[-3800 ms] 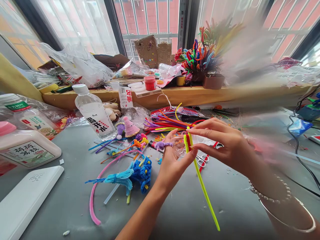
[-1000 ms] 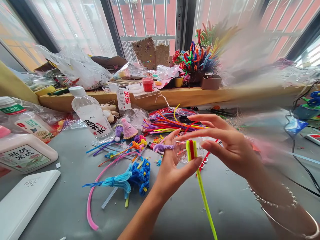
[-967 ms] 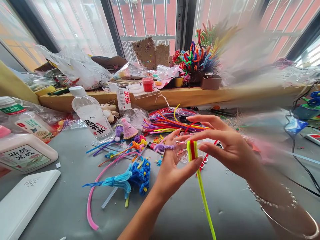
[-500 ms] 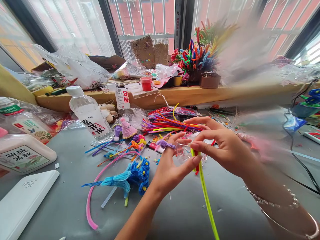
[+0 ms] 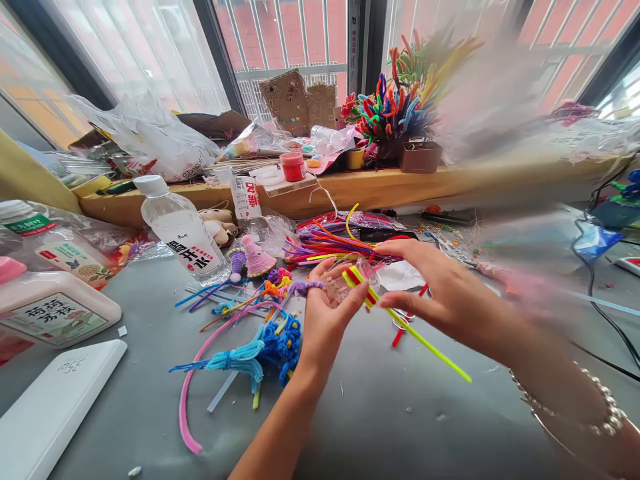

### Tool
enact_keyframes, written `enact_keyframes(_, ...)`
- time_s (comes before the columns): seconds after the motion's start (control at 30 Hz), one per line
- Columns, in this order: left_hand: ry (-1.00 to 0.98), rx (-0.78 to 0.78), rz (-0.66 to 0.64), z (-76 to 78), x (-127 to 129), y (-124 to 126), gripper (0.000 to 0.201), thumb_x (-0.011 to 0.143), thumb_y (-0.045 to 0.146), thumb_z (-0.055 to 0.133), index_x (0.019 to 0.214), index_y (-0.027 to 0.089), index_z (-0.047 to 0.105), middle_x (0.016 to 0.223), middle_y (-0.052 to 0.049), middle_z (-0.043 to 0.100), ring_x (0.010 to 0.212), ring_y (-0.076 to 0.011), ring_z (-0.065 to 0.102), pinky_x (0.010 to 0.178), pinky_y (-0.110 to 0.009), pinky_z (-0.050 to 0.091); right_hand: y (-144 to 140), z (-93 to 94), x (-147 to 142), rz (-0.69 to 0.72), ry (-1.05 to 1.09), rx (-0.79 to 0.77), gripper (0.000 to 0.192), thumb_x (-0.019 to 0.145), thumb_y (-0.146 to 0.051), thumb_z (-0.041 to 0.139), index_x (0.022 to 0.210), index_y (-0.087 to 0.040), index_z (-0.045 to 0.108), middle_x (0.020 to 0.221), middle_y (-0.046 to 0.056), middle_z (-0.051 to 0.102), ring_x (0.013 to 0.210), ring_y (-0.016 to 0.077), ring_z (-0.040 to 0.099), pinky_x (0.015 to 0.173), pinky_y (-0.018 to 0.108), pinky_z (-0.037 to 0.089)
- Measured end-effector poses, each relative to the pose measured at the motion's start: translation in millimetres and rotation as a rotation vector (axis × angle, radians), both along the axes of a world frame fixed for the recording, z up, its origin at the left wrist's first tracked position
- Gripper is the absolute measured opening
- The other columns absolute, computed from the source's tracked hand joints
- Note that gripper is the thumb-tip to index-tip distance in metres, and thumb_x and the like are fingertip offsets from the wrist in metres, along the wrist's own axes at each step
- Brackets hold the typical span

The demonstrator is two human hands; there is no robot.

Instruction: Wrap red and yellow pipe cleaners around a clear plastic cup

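A folded bundle of yellow-green and red fuzzy stems is above the middle of the table, pinched between the thumb and fingers of the left hand, its long yellow-green tail slanting down to the right. A purple fuzzy band is around a finger of that hand. The right hand is open, thumb and fingers apart, its thumb close to the bundle; whether they touch cannot be told. Scissors, partly hidden, show below the bundle. Beyond the hands lies a pile of coloured stems. Left of the left wrist are blue fuzzy flowers and a curved pink stem on the grey table. Farther left, a clear bottle stands near a white device.
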State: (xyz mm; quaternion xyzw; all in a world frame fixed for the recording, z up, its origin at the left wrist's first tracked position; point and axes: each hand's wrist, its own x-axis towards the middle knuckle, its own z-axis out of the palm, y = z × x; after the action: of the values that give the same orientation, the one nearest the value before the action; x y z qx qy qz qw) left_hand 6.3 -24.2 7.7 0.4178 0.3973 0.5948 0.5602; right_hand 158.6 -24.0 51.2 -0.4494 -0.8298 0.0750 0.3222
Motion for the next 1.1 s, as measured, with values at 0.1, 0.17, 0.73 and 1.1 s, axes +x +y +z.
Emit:
enact_keyframes(0.1,-0.059,0.035,0.038,-1.4,1.5,-1.0,0.063,0.066,0.025,0.068,0.119,0.021,0.033,0.119,-0.01,0.051,0.104,-0.0195,0.055,0.089,-0.032,0.042,-5.6,-8.9,-9.6,-0.029,-0.123,0.1,0.073,0.067,-0.05,0.061,0.122,-0.007,0.043,0.122,0.016,0.052,0.114,0.0266,0.046,0.094,0.042,0.04)
enact_keyframes(0.17,-0.075,0.041,0.026,-1.8,3.2,-2.4,0.06,0.067,0.024,0.067,0.117,0.02,0.035,0.121,-0.01,0.049,0.106,-0.0203,0.054,0.09,-0.032,0.041,-7.1,-14.4,-16.3,-0.057,-0.168,0.143,0.071,0.068,-0.045,0.063,0.123,-0.005,0.042,0.12,0.017,0.053,0.112,0.0271,0.048,0.092,0.043,0.042)
enact_keyframes(0.73,0.359,-0.05,-0.239,7.1,-15.5,7.5,0.053,0.066,0.046,0.061,0.106,0.015,0.046,0.101,-0.011,0.056,0.069,-0.0158,0.059,0.045,-0.021,0.043,-1.0,-1.6,3.7,0.076,-0.348,0.197,0.05,0.067,-0.021,0.066,0.115,-0.013,0.051,0.113,0.011,0.059,0.103,0.0241,0.054,0.086,0.04,0.046)
enact_keyframes(1.1,0.169,-0.14,-0.245,9.5,-10.0,3.4,0.053,0.065,0.036,0.065,0.11,0.016,0.047,0.105,-0.012,0.056,0.063,-0.0147,0.064,0.058,-0.027,0.052,-2.6,2.3,9.4,0.042,-0.34,0.193,0.051,0.072,-0.025,0.061,0.121,-0.019,0.046,0.122,0.009,0.054,0.112,0.0232,0.048,0.097,0.048,0.034)
